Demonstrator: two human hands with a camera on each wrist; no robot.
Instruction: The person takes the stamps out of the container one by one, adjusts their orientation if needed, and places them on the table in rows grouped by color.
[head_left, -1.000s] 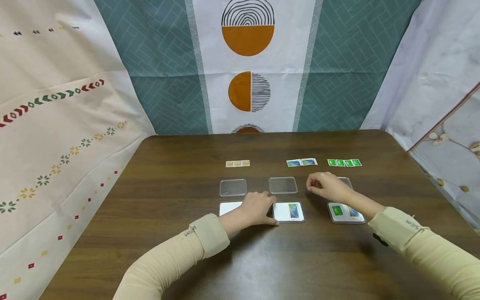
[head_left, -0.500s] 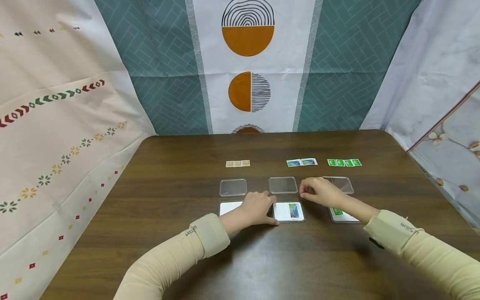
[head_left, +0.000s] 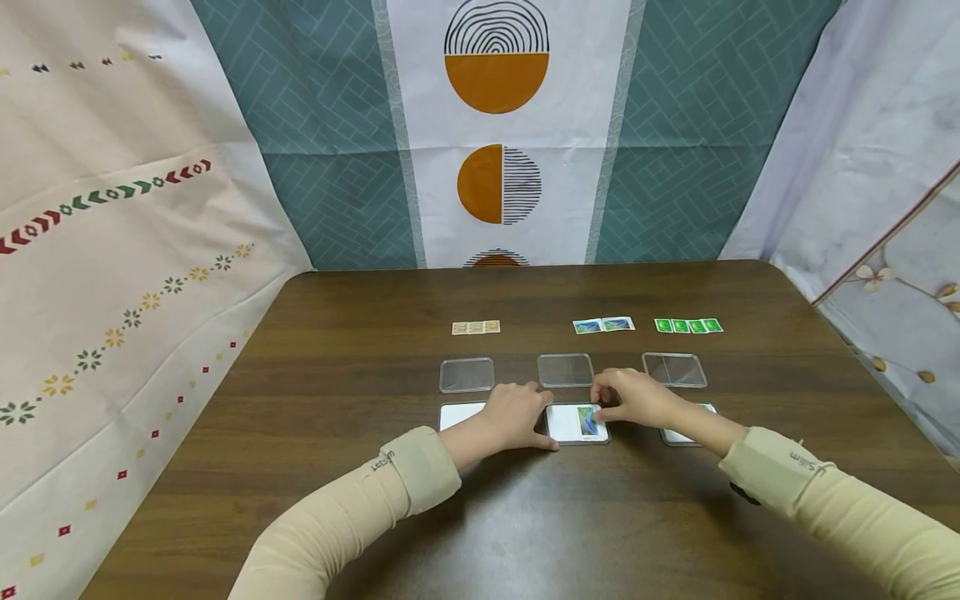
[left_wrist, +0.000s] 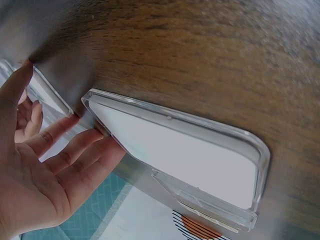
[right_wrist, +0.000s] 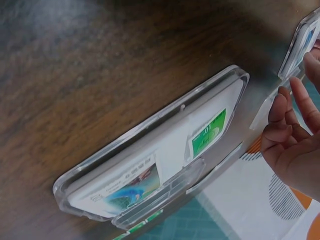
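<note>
My left hand [head_left: 513, 414] holds the left end of the middle clear plastic case [head_left: 562, 425], thumb at its near corner and index finger at its far corner. The case is lined in white and carries a blue-green postage stamp [head_left: 587, 422] toward its right end. At that end is my right hand [head_left: 637, 396], thumb tip over the stamp's right edge and index fingertip at the case's far edge. A left case [left_wrist: 175, 145], with a white insert, lies partly under my left hand. Below my right forearm lies a right case [right_wrist: 170, 160] with a green stamp [right_wrist: 210, 132] and a blue stamp [right_wrist: 135, 190].
Behind the cases lie three clear plastic lids: left [head_left: 467, 377], middle [head_left: 566, 372] and right [head_left: 677, 371]. Farther back are strips of tan stamps [head_left: 476, 327], blue stamps [head_left: 603, 325] and green stamps [head_left: 688, 326]. Patterned cloths hang around the wooden table [head_left: 352, 350].
My right hand has moved left and nearer, from beside the right lid to the middle case's right end, uncovering that lid. My left hand has stayed at the same case.
</note>
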